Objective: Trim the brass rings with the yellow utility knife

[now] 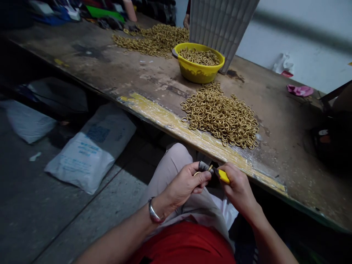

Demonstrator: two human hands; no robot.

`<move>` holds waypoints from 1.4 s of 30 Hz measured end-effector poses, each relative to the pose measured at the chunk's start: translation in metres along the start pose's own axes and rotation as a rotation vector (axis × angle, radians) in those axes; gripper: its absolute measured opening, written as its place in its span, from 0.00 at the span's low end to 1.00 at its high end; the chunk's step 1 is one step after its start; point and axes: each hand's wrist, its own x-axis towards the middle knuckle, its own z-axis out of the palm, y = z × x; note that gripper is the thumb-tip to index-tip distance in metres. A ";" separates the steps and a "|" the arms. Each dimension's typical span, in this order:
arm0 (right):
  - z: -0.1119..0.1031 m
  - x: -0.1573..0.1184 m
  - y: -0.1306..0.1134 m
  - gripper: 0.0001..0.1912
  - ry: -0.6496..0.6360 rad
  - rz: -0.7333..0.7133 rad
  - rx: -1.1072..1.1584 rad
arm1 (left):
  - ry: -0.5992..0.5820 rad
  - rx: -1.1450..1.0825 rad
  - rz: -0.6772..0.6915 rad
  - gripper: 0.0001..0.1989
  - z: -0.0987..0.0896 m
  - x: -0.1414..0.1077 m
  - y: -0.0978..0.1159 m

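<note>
My left hand (pixel 189 183) pinches a small gold ring (pixel 210 168) above my lap; dark wrapping covers its index fingertip. Facing it, my right hand (pixel 237 185) is closed round a yellow-handled knife (pixel 224 176), whose dark blade end points at the ring. Whether the blade touches the ring is too small to tell. Beyond both hands, a heap of gold rings (pixel 222 115) lies near the table's front edge. Behind that heap stands a yellow basin (pixel 199 71) holding more rings.
The worn table (pixel 159 80) carries another ring pile (pixel 162 36) at the back, beside a tall grey ribbed panel (pixel 220 25). Another person's hand (pixel 186 21) shows there. A pink cloth (pixel 299 90) lies at right. White sacks (pixel 92 146) rest on the floor at left.
</note>
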 end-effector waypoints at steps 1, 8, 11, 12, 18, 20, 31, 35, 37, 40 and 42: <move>0.001 0.000 0.000 0.10 -0.014 0.003 -0.034 | 0.001 0.011 0.010 0.21 0.000 0.001 -0.002; 0.006 0.006 -0.001 0.11 -0.069 0.032 -0.304 | -0.003 0.253 0.136 0.12 -0.005 0.004 -0.003; 0.003 0.011 0.012 0.10 -0.097 0.166 -0.509 | -0.049 0.419 0.226 0.07 0.000 -0.007 0.011; 0.000 0.014 0.018 0.10 -0.098 0.234 -0.577 | -0.089 0.458 0.239 0.07 0.002 -0.011 0.015; -0.013 0.040 0.046 0.15 0.052 0.240 -0.625 | -0.107 0.074 -0.043 0.16 0.000 -0.008 0.011; -0.010 0.054 0.050 0.14 0.035 0.243 -0.646 | -0.021 -0.069 -0.084 0.19 -0.006 0.001 0.004; -0.012 0.059 0.040 0.11 -0.045 0.090 0.032 | 0.078 -0.105 -0.043 0.15 -0.027 0.018 -0.005; -0.014 0.048 0.014 0.14 -0.163 -0.001 0.395 | 0.052 -0.067 -0.028 0.19 -0.026 0.023 -0.007; -0.013 0.045 0.007 0.13 -0.171 -0.034 0.430 | -0.021 -0.081 -0.041 0.18 -0.024 0.021 -0.006; -0.011 0.041 0.003 0.11 -0.156 -0.069 0.414 | -0.100 -0.072 -0.065 0.17 -0.021 0.016 -0.005; -0.009 0.036 0.001 0.10 -0.123 -0.074 0.361 | -0.107 -0.048 -0.077 0.18 -0.018 0.012 -0.004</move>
